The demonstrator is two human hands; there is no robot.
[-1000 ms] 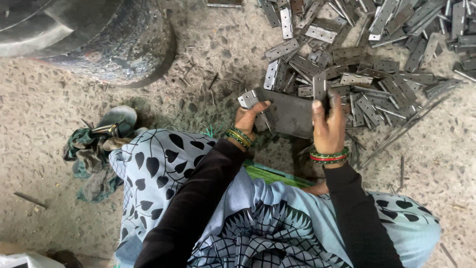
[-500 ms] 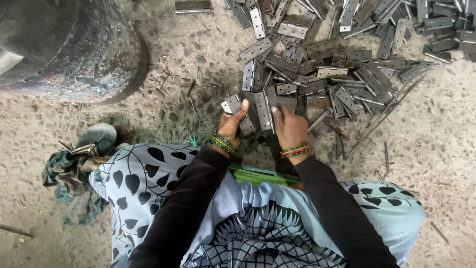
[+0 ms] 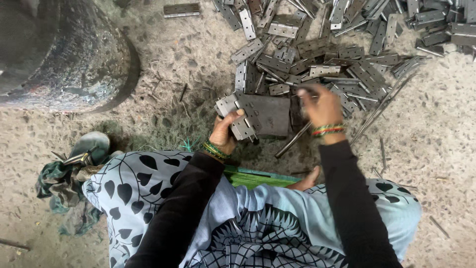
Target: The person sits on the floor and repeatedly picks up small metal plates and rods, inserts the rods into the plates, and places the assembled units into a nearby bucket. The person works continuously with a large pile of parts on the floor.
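From the head camera: the left hand [image 3: 224, 133] now grips a metal hinge [image 3: 237, 116], fingers closed round it, just left of the dark block [image 3: 267, 115]. The right hand [image 3: 321, 105], half a second ago down on the block, has shifted right and pinches a thin pin [image 3: 292, 140] near the far hinge pile [image 3: 322, 59]. Pin and hinge are apart, so joining is not yet begun.

A speckled concrete floor [image 3: 436, 149] carries a heap of metal hinges [image 3: 342, 59], loose pins [image 3: 383, 149] and a dark block [image 3: 270, 113].
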